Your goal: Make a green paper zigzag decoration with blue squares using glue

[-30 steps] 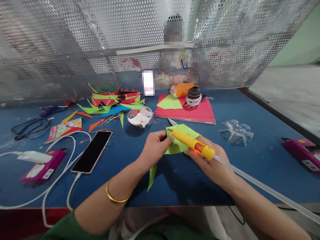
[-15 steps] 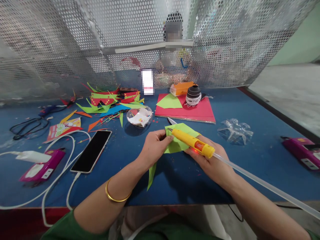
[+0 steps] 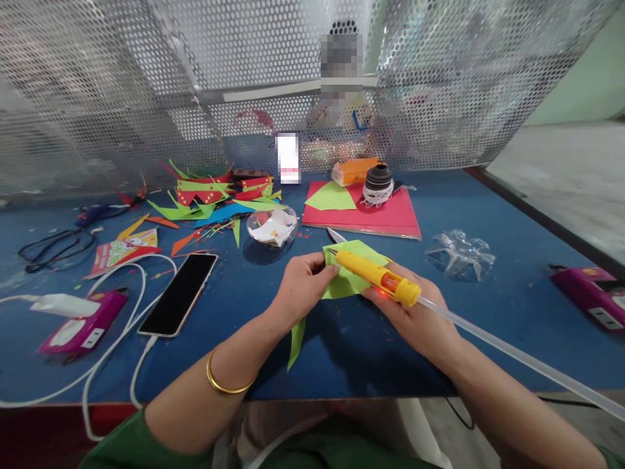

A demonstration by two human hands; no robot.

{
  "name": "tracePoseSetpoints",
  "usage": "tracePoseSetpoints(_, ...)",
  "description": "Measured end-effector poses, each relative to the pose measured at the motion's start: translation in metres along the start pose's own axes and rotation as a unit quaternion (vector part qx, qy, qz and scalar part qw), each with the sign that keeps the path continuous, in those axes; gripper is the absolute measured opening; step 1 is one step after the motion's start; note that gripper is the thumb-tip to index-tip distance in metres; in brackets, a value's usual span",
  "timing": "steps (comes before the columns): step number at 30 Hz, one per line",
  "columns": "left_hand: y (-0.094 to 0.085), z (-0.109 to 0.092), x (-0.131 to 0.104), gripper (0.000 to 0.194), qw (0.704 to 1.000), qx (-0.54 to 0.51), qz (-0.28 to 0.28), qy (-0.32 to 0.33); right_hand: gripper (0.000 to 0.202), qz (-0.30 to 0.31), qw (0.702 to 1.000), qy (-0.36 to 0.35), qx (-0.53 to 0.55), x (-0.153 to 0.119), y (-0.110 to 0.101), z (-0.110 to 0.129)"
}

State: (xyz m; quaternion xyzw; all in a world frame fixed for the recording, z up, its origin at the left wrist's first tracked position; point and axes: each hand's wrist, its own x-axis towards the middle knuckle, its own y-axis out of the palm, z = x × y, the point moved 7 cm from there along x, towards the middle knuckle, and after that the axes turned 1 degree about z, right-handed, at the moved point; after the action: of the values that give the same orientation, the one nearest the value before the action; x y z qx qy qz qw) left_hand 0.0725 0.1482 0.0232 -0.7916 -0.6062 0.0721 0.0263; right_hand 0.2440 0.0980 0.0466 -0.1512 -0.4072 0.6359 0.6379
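My left hand (image 3: 303,284) pinches the left edge of a lime-green paper piece (image 3: 342,284) between thumb and fingers. My right hand (image 3: 410,309) is closed around a yellow glue gun (image 3: 365,268) with a glowing red light. A long translucent glue stick (image 3: 512,355) sticks out of its back end. The gun's metal tip points left, over the paper's upper left corner near my left thumb. A curved green paper strip (image 3: 296,344) hangs below my left wrist. Just behind the paper, a blade (image 3: 335,236) lies on the table, partly hidden.
Red and green paper masks (image 3: 202,193) and scraps lie at the back left. A clear bowl (image 3: 271,228) holds paper bits. A phone (image 3: 179,296), white cables and a purple power strip (image 3: 84,324) fill the left. Red sheets (image 3: 361,221) lie behind; clear plastic (image 3: 460,255) is right.
Both hands, the paper and the glue gun stay almost still. Behind the perforated screen, a person has shifted slightly.
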Motion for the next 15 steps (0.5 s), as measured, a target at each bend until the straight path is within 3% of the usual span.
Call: tracePoseSetpoints(15, -0.0016, -0.0018, -0.0004, 0.020, 1.000, 0.013, -0.005, 0.003, 0.038, -0.006, 1.000, -0.014, 0.009, -0.0005, -0.0011, 0.0034)
